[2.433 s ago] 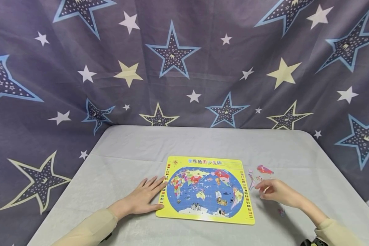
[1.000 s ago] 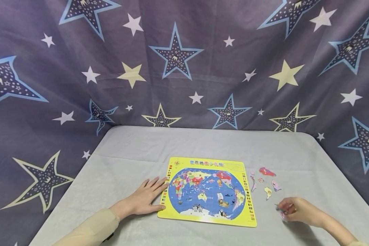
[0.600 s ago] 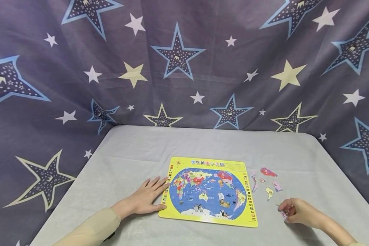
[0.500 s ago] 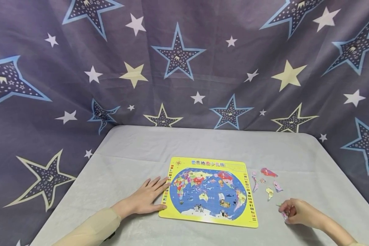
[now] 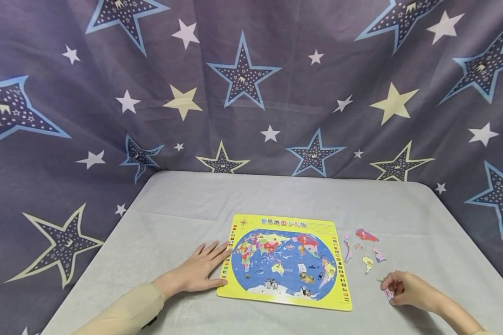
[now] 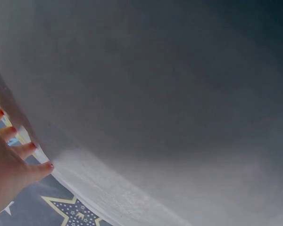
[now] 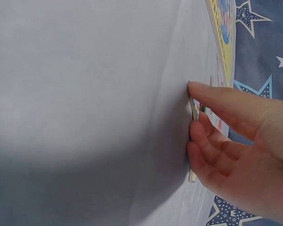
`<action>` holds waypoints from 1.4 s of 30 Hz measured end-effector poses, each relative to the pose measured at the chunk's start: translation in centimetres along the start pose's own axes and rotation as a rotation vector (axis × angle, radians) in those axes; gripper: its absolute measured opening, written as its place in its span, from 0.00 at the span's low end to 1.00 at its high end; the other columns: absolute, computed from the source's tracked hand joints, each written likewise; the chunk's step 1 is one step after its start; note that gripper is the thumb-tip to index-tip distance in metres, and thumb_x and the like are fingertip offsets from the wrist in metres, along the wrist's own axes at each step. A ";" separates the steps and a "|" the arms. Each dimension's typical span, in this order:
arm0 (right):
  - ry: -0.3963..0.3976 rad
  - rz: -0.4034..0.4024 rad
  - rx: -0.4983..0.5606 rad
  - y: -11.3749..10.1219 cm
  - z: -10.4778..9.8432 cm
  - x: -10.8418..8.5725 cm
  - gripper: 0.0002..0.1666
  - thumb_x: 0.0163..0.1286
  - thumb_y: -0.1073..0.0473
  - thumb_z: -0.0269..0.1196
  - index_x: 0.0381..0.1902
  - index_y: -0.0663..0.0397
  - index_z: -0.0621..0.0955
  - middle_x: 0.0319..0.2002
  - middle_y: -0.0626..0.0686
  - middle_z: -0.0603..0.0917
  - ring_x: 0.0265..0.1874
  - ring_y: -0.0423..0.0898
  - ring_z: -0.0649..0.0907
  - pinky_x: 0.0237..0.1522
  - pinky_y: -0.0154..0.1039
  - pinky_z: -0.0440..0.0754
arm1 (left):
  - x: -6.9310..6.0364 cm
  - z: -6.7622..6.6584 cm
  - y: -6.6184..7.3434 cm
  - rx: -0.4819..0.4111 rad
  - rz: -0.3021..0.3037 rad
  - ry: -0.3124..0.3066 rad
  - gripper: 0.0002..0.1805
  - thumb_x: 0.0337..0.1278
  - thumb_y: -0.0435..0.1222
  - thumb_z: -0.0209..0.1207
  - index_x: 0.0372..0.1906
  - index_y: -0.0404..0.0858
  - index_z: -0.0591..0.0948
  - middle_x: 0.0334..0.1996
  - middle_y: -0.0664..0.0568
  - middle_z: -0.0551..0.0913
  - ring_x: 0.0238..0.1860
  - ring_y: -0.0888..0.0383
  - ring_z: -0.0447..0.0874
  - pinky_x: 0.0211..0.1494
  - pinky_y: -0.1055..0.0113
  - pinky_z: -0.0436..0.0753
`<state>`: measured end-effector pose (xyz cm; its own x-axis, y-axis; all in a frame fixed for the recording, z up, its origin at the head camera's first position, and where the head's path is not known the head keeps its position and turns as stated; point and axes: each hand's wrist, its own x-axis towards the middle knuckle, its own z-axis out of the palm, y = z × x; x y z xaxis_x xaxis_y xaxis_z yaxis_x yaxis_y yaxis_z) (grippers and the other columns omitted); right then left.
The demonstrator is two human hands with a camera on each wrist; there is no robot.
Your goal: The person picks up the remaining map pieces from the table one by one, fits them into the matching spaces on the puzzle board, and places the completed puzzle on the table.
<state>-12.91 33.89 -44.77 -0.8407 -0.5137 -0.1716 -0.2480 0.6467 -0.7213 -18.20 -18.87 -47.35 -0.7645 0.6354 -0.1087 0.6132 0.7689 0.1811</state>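
The yellow-bordered world map board (image 5: pixel 293 302) lies flat on the table. My left hand (image 5: pixel 193 272) rests at its left edge with the fingers spread; the left wrist view shows this hand (image 6: pixel 12 165) at the frame's edge. To the right of the board, my right hand (image 5: pixel 412 291) has curled fingers around a small pink piece (image 5: pixel 389 294), low over the cloth; a thin greenish tip sticks out beside it. In the right wrist view the thumb and fingers of this hand (image 7: pixel 240 136) pinch thin flat pieces (image 7: pixel 195 108), seen edge-on. Their printed faces are mostly hidden.
Several loose pieces lie between board and right hand: a red one (image 5: pixel 366 235), a yellow one (image 5: pixel 367 264), a pink one (image 5: pixel 379 254), a narrow purple one (image 5: pixel 348 251) and smaller ones. A star-patterned curtain (image 5: pixel 251 116) hangs behind the grey cloth (image 5: pixel 184 195).
From beside the board, my right hand has moved toward the front right, where it holds the pink piece that lay there. The yellow and pink loose pieces have come into view. My left hand stays put.
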 end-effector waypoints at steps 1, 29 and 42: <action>0.003 -0.022 0.008 0.1 0.0 0.0 0.11 0.46 0.68 0.66 0.30 0.62 0.76 0.25 0.44 0.72 0.22 0.30 0.68 0.21 0.30 0.70 | 0.0 0.0 0.0 0.000 0.001 0.000 0.44 0.50 0.68 0.37 0.69 0.48 0.51 0.69 0.54 0.46 0.67 0.48 0.44 0.64 0.44 0.48; -0.027 -0.205 0.170 1.0 -0.1 0.3 0.11 0.47 0.69 0.64 0.27 0.64 0.73 0.20 0.53 0.72 0.23 0.30 0.70 0.17 0.33 0.68 | 0.0 -0.3 0.2 -0.012 0.000 -0.009 0.43 0.51 0.67 0.38 0.69 0.48 0.51 0.69 0.53 0.46 0.67 0.47 0.44 0.64 0.44 0.47; -0.028 -0.090 0.183 1.4 0.1 0.2 0.11 0.50 0.66 0.65 0.28 0.65 0.74 0.24 0.42 0.73 0.23 0.30 0.70 0.20 0.32 0.69 | 0.0 -0.2 0.2 -0.016 0.000 -0.008 0.44 0.50 0.68 0.37 0.69 0.48 0.51 0.69 0.53 0.47 0.67 0.48 0.45 0.64 0.44 0.47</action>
<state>-13.41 34.62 -45.83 -0.8045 -0.5822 -0.1178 -0.2278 0.4855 -0.8441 -18.11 -18.76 -47.10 -0.7628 0.6361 -0.1164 0.6100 0.7676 0.1969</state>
